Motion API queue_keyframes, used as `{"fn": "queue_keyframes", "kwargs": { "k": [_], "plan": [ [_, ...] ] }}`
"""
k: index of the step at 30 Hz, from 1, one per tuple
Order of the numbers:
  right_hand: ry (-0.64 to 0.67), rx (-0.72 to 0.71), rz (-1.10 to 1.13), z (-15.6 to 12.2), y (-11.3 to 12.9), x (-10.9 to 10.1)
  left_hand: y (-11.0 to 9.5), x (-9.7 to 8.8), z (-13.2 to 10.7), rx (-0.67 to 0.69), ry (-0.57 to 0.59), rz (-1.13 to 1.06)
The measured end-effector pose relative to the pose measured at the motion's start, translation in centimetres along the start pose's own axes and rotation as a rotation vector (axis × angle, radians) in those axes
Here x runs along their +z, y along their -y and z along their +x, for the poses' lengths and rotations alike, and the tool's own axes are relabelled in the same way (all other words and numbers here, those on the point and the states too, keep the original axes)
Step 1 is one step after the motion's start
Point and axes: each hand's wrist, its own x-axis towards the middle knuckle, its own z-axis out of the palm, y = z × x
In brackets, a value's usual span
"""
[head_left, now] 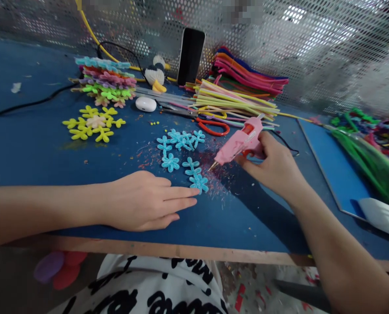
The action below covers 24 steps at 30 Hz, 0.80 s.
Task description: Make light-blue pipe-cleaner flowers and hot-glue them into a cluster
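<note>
Left hand [142,203] observed palm down, low over the blue table [50,163], fingers extended and nearly straight, gripping nothing; its foremost fingertip meets the near edge of a blue fuzzy flower [199,184]. Right hand [278,163] found closed around the handle of a pink glue gun [235,146], nozzle angled down and to the left, its tip just beside the short blue stem [191,165] adjoining that flower. Further blue pieces [178,138] lie beyond, in a bent row, with a second blue flower [170,162] at the row's near left end. To the left, a yellow snowflake [80,133] with a pale centre lies flat; behind it stands a stack of coloured snowflakes [106,83]. Red-handled scissors [219,128] rest behind the blue pieces, a white case [145,104] near their blades. A phone [191,56] stands upright near the perforated screen [142,26]
</note>
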Motion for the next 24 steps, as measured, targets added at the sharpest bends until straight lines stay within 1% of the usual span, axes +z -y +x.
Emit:
{"fn": "queue_keyframes", "kwargs": {
  "k": [3, 9, 16, 24],
  "plan": [
    [-0.002, -0.045, -0.044, -0.28, 0.7, 0.27, 0.04, 0.04, 0.02, -0.018, 0.011, -0.01],
    [0.039, -0.085, -0.077, -0.41, 0.54, 0.41, -0.04, -0.02, 0.1, -0.047, -0.007, -0.058],
    [0.088, -0.075, -0.051, -0.42, 0.72, 0.65, 0.0, 0.07, 0.02, -0.05, -0.005, -0.063],
    [0.1, -0.085, -0.039, -0.41, 0.7, 0.71, -0.02, 0.04, 0.16, -0.059, 0.002, -0.078]
  ]
}}
